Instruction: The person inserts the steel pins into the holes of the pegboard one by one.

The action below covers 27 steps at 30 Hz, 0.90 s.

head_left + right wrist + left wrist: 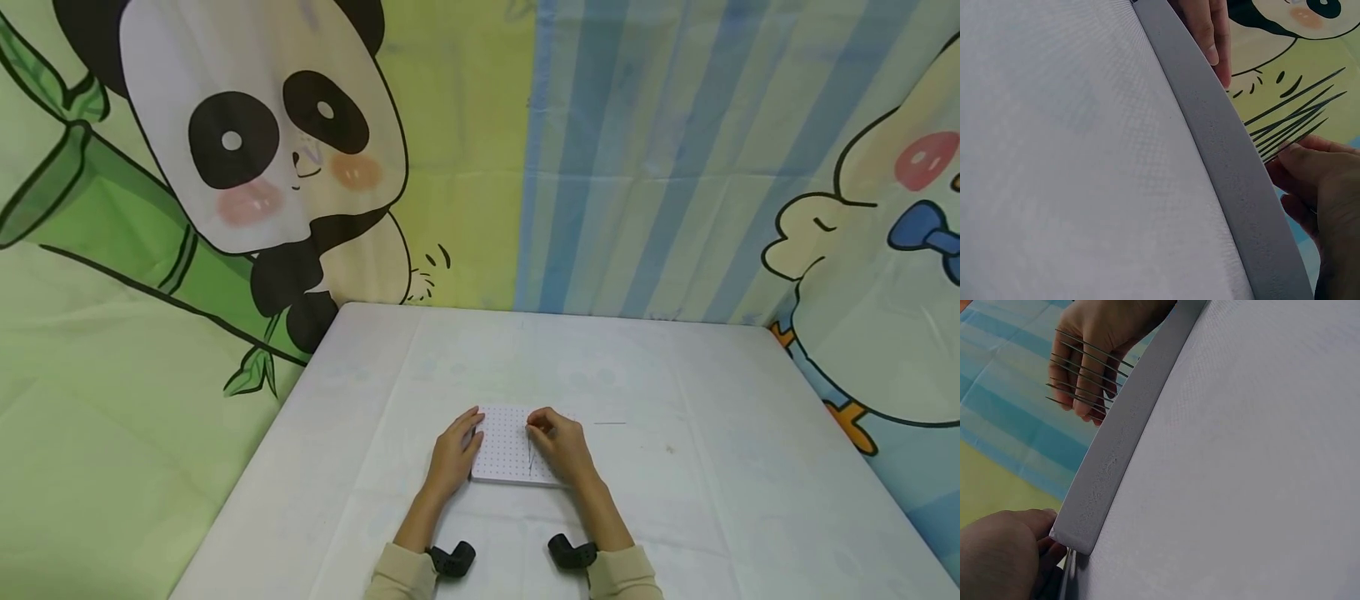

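A white pegboard (504, 450) with rows of small holes lies on the table. Several thin dark metal needles stand upright from it; the needles (1088, 375) show side-on in the left wrist view and the needles (1294, 115) again in the right wrist view. My left hand (452, 454) rests against the board's left edge, fingers fairly straight. My right hand (562, 446) is over the board's right part, thumb and forefinger pinching a needle near its upper end. Exactly where that needle meets the board is hidden.
One loose needle (610, 423) lies on the white table (712, 500), right of the board. A thin shiny thing (1070, 565) shows by the board's corner near my left hand; its kind is unclear. Printed cloth (465, 167) hangs behind the table.
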{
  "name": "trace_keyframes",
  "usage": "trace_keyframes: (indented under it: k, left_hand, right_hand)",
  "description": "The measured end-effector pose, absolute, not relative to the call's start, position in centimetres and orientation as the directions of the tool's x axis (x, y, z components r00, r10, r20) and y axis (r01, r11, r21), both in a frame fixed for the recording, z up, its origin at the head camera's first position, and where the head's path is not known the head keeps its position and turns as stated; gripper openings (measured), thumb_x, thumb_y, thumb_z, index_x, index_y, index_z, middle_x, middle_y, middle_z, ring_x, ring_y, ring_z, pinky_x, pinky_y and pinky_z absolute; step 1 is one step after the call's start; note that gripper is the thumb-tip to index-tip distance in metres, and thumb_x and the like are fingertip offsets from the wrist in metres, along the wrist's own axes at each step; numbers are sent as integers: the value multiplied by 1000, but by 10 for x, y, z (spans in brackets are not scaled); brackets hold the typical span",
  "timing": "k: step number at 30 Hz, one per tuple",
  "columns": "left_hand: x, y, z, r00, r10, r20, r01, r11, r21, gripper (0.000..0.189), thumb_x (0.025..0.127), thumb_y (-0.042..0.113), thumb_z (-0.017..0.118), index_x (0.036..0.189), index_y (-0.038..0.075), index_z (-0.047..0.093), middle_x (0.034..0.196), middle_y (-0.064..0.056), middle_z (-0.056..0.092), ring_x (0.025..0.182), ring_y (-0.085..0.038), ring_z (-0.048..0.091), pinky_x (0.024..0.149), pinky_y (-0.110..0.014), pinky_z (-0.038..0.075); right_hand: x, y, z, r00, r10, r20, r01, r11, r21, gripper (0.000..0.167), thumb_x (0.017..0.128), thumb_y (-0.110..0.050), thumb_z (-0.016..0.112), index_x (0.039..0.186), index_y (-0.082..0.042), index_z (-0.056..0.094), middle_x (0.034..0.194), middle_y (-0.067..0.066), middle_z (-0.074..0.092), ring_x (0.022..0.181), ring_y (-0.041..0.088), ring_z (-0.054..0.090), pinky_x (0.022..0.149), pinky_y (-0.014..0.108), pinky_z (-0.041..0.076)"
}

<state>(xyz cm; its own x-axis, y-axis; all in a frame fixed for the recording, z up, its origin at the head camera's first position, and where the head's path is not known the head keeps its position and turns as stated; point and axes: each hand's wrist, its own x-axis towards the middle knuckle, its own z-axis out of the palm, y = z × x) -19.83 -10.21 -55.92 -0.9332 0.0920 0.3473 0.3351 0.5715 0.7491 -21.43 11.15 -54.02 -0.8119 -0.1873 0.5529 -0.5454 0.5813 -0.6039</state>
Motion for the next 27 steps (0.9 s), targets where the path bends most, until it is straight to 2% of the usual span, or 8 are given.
trace_keyframes:
  k: [7, 13, 20, 27]
  left_hand:
    - [-196, -102, -560, -935, 89, 343, 329, 578, 747, 33, 91, 11, 59, 124, 6, 58, 135, -7, 49, 126, -22, 42, 106, -38, 33]
    - [-198, -102, -559, -929, 92, 358, 345, 567, 748, 34, 90, 10, 59, 123, 5, 57, 135, -8, 49, 126, -23, 42, 106, -39, 33]
    - [-198, -103, -559, -927, 99, 363, 352, 565, 746, 33, 90, 10, 59, 123, 5, 58, 135, -8, 49, 126, -23, 43, 106, -39, 33]
    - [-198, -103, -558, -926, 104, 363, 355, 566, 744, 33, 91, 11, 59, 123, 5, 58, 135, -10, 48, 126, -24, 43, 105, -39, 34]
  right_hand:
    - [-213, 121, -543, -803, -210, 559, -570, 546, -614, 25, 79, -6, 71, 102, -8, 62, 86, -4, 66, 78, 9, 63, 70, 26, 54]
    - [-215, 135, -541, -819, -163, 550, -537, 558, -633, 19, 83, -10, 69, 101, -10, 63, 88, -4, 67, 80, 11, 63, 70, 26, 54]
    - [-217, 163, -537, -882, 7, 472, -378, 589, -715, 15, 86, -23, 66, 97, -13, 67, 90, -2, 68, 85, 18, 61, 75, 38, 51]
    - [-222, 197, -547, -877, 172, 448, -235, 659, -714, 14, 84, -25, 68, 91, -13, 71, 87, 2, 66, 83, 21, 58, 70, 37, 51]
